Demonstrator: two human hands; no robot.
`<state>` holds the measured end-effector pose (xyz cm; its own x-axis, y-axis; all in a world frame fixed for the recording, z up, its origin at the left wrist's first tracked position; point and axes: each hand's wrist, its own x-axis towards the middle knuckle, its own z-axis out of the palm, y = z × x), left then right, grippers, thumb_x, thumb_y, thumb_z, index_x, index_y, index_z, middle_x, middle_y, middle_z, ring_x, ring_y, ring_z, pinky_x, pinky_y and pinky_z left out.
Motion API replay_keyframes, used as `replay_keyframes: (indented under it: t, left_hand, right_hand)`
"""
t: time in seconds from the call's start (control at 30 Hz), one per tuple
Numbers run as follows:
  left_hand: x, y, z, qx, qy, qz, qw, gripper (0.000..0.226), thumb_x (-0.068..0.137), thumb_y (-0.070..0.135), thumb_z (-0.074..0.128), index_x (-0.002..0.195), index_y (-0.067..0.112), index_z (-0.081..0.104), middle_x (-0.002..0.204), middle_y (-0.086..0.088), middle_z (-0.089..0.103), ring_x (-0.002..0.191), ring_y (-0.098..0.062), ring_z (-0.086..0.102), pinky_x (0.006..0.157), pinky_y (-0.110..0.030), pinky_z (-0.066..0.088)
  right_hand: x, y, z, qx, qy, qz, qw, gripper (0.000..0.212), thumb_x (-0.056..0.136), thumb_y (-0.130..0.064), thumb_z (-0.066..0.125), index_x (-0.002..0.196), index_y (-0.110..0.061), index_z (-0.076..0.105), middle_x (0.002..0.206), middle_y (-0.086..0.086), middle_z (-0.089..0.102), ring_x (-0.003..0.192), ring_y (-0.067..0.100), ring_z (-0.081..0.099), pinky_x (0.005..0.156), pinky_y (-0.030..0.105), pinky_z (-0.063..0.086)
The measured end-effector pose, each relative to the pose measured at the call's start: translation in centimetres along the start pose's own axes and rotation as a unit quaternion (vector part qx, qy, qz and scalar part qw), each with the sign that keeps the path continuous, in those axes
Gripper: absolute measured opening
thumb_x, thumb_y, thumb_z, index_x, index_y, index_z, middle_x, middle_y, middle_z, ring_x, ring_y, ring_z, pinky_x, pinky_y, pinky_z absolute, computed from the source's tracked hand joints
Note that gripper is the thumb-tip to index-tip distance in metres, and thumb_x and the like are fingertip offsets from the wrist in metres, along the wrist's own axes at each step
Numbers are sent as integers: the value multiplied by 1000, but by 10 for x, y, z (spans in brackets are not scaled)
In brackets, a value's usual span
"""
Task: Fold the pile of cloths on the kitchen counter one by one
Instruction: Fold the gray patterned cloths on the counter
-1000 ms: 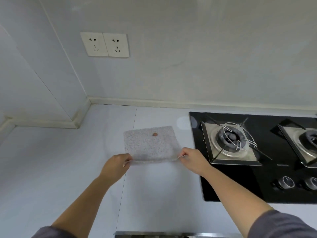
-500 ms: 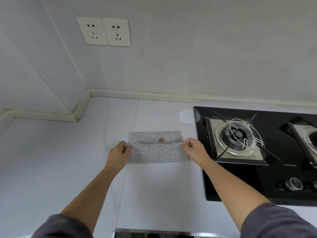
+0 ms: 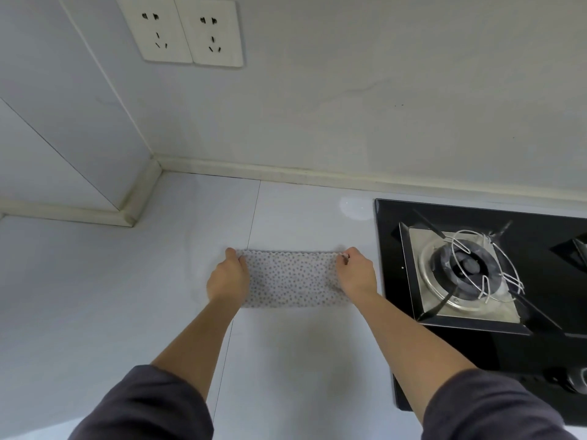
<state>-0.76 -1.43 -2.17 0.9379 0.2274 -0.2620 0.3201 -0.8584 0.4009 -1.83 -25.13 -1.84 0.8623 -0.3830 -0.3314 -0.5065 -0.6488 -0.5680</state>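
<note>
KITCHEN COUNTER (image 3: 133, 306): I am watching the left hand (image 3: 227, 279) and right hand (image 3: 355, 274) pinching the far corners of a dotted cloth (image 3: 290, 279), fingers curled onto the fabric at each end. The cloth is lying flat as a long strip between the two hands, just left of the hob (image 3: 460, 354) and well short of the wall (image 3: 349, 122).

I am judging that a first lengthwise fold is being set down, with the top edge being lined up over the layer beneath. For the next move I am expecting one end to need carrying across to the other. That is calling for a release at one corner and a clean lift, so the layers are not sliding apart.

The cloth's right end is lying near the hob's black rim, so I am favouring a fold from right to left. Counter surface is stretching out to the left and toward the person, giving room to work. No other cloths are showing in this view.
</note>
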Motion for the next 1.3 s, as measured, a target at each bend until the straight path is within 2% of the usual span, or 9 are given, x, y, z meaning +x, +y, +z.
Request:
replay_keyframes:
  t: [0.4, 0.53, 0.6, 0.67, 0.77, 0.9, 1.03, 1.13, 1.3]
  left_hand:
    - [10, 8, 2, 141, 25, 8, 990, 35, 104, 29, 27, 128, 6, 36, 77, -5, 61, 62, -21, 52, 50, -29, 38]
    - [4, 9, 2, 122, 137, 81, 980, 35, 97, 28, 43, 122, 4, 47, 111, -13, 59, 94, -30, 58, 74, -40, 46]
    - [-2, 16, 15, 100, 151, 166, 969, 46, 94, 27, 42, 132, 2, 48, 131, -17, 55, 121, -34, 53, 97, -47, 43]
    - [-11, 20, 33, 116, 102, 235, 960, 58, 95, 34, 34, 143, 3, 40, 148, -16, 42, 140, -31, 35, 114, -48, 24]
    - [-15, 12, 53, 168, 49, 267, 948, 65, 100, 48, 17, 147, 5, 30, 155, -13, 30, 144, -27, 23, 115, -49, 11]
    - [-12, 7, 59, 187, 24, 251, 949, 67, 96, 48, 24, 148, 7, 24, 156, -12, 26, 144, -28, 22, 113, -51, 12]
    - [-16, 10, 53, 228, -7, 217, 949, 74, 91, 56, 4, 152, 14, 4, 161, -6, 6, 148, -23, 5, 115, -53, -3]
    - [-26, 11, 32, 241, 17, 192, 951, 69, 93, 55, 22, 149, 14, 29, 149, -3, 40, 135, -23, 40, 108, -53, 16]
    - [-39, 20, -4, 274, -19, 131, 952, 36, 98, 39, 27, 114, 15, 49, 83, 3, 62, 73, -18, 61, 93, -40, 33]
  right_hand:
    - [10, -7, 7, -204, 37, -49, 977, 19, 101, -24, 38, 108, -10, 48, 90, 7, 63, 73, 27, 55, 60, 32, 42]
    - [-1, 1, 13, -204, 152, -198, 947, 40, 91, -20, 51, 129, -6, 53, 131, 15, 56, 119, 34, 54, 91, 46, 46]
    - [-12, 1, 25, -190, 136, -261, 937, 50, 92, -24, 40, 136, -2, 49, 145, 20, 45, 136, 38, 41, 107, 54, 37]
    - [-22, 2, 43, -216, 82, -276, 933, 57, 94, -33, 31, 142, -4, 44, 151, 21, 36, 140, 39, 33, 113, 57, 29]
    - [-24, 11, 60, -281, 40, -252, 925, 64, 96, -48, 26, 150, -14, 30, 158, 15, 22, 145, 35, 21, 116, 52, 11]
    - [-13, 20, 62, -313, 16, -266, 912, 68, 96, -55, 18, 154, -20, 11, 162, 9, 3, 149, 30, 2, 116, 50, 0]
    - [-7, 17, 54, -309, -16, -287, 906, 70, 95, -58, 14, 154, -21, 12, 161, 9, 3, 149, 29, 1, 118, 48, -5]
    - [-10, 17, 38, -265, -36, -281, 922, 69, 93, -51, 14, 155, -20, 15, 163, 6, -1, 149, 25, -7, 118, 47, -8]
    - [-37, 27, 19, -101, 72, -209, 970, 47, 87, -8, 55, 134, -12, 53, 150, 12, 38, 141, 29, 32, 113, 47, 23]
